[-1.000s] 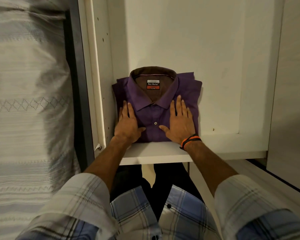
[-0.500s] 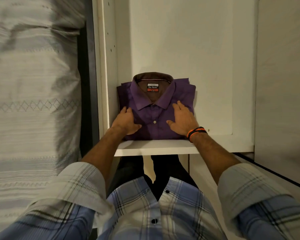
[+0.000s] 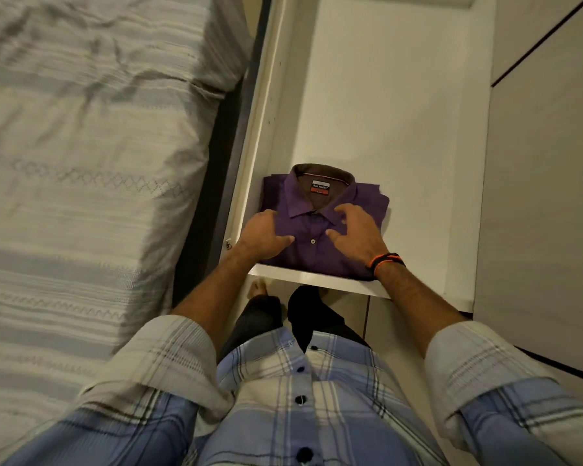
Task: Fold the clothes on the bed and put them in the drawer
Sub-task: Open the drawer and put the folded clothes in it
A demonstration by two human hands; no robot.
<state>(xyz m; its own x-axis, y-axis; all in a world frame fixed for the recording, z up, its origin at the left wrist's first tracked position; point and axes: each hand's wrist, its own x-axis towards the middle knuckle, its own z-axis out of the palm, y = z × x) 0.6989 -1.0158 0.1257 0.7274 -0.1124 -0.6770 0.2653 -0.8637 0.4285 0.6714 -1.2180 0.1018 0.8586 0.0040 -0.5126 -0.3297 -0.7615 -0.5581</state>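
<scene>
A folded purple shirt (image 3: 312, 255) with a brown inner collar and a red and white label lies collar away from me at the front left of the white drawer (image 3: 384, 129). My left hand (image 3: 261, 235) sits at the shirt's left edge with its thumb on the fabric and its fingers loosely bent. My right hand (image 3: 357, 237), with an orange and black band at the wrist, hovers over the shirt's right half, fingers loosely curled and holding nothing.
The bed (image 3: 81, 163) with a striped grey cover runs along the left, its dark frame close to the drawer's side wall. A pale wardrobe panel (image 3: 546, 196) stands at the right. My legs are below the drawer's front edge (image 3: 317, 280).
Both hands lay flat on the shirt a second ago. Their fingers have since curled and lifted, and the view has pulled back and tilted.
</scene>
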